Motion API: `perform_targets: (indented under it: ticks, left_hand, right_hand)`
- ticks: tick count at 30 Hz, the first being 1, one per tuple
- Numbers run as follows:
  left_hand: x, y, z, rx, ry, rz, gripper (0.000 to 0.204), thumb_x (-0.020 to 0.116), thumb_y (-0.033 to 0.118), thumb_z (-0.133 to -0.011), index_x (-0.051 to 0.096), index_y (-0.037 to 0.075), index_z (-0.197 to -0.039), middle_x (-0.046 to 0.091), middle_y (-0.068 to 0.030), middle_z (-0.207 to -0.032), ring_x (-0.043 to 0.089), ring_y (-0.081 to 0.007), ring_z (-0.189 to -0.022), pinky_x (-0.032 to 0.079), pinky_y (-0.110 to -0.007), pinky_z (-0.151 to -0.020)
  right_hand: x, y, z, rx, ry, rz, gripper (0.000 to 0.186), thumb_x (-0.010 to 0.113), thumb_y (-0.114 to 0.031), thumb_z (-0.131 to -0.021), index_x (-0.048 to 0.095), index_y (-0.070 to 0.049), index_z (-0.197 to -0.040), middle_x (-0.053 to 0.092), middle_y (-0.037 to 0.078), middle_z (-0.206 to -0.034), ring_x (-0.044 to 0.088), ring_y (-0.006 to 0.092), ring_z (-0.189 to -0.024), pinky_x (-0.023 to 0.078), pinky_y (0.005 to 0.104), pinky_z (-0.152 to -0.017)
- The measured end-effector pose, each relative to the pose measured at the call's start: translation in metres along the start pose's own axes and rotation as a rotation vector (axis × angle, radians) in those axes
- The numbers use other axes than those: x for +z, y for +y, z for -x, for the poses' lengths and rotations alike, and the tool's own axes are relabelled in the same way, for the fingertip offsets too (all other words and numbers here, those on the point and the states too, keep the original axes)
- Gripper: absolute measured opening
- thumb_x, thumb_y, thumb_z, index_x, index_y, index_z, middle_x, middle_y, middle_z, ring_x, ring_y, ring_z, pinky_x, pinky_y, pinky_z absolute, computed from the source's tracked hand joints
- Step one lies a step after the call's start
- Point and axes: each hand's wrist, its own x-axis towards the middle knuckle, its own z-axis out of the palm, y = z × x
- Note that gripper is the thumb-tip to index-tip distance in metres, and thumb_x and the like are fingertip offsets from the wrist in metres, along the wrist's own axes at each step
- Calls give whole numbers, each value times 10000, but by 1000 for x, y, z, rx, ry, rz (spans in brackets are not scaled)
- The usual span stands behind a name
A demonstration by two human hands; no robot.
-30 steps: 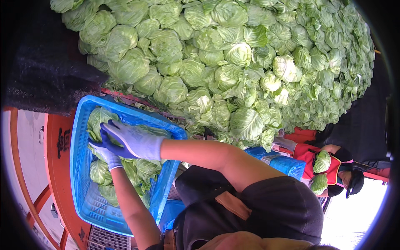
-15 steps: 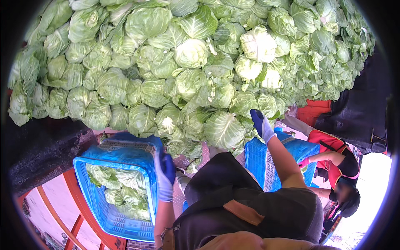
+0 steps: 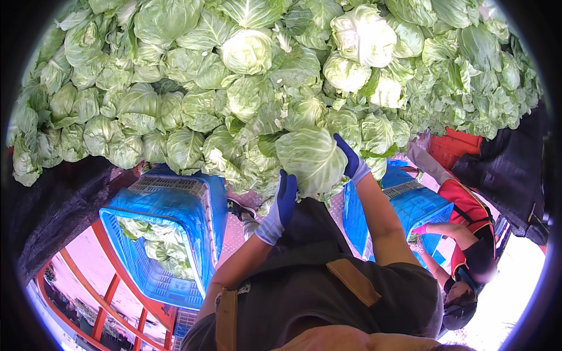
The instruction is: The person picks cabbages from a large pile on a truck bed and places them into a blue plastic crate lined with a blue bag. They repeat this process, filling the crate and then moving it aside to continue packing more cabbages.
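Cabbage (image 3: 311,161) at pile (image 3: 199,111) edge between hands (image 3: 283,203); floor (image 3: 232,238) gap between crates (image 3: 151,214).

No words, numbers, labels or signs can be read around the worker's gloved left hand (image 3: 281,207) and right hand (image 3: 352,161), whether on the cabbage (image 3: 312,158) between them, the left crate (image 3: 218,205) and right crate (image 3: 404,205) to either side, or a co-worker's red garment (image 3: 453,192) beyond the right hand.
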Motion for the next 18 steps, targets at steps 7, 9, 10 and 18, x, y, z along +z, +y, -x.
perform_targets:
  ticks: [7,9,10,18]
  left_hand:
    - [-121,220,-11,-61,356,209,578,451,392,-1102,356,84,-1582,579,-120,-1369,559,-214,-1259,453,-372,-1043]
    - [-143,215,-7,34,388,274,603,478,394,-1092,335,85,-1590,531,-122,-1440,502,-230,-1344,424,-388,-1087]
    - [-150,199,-7,71,366,294,625,497,402,-1085,323,85,-1595,506,-117,-1478,474,-232,-1387,411,-389,-1103]
    - [-263,76,195,615,-7,1740,663,560,427,-1051,353,90,-1582,469,-106,-1567,466,-275,-1424,358,-429,-1214]
  right_hand:
    - [104,21,-26,-391,-4,325,531,434,-420,-1100,480,-83,-1508,556,120,-1483,569,268,-1314,449,434,-1136]
    - [149,33,-49,-228,-277,263,541,410,-420,-1108,452,-81,-1528,566,122,-1474,563,273,-1326,440,441,-1149]
    - [173,48,-61,-143,-274,290,547,397,-409,-1112,428,-72,-1541,549,128,-1491,544,273,-1347,425,437,-1161]
    - [349,268,-98,-35,-535,1758,643,465,-287,-1091,244,16,-1613,372,144,-1622,363,240,-1490,246,368,-1234]
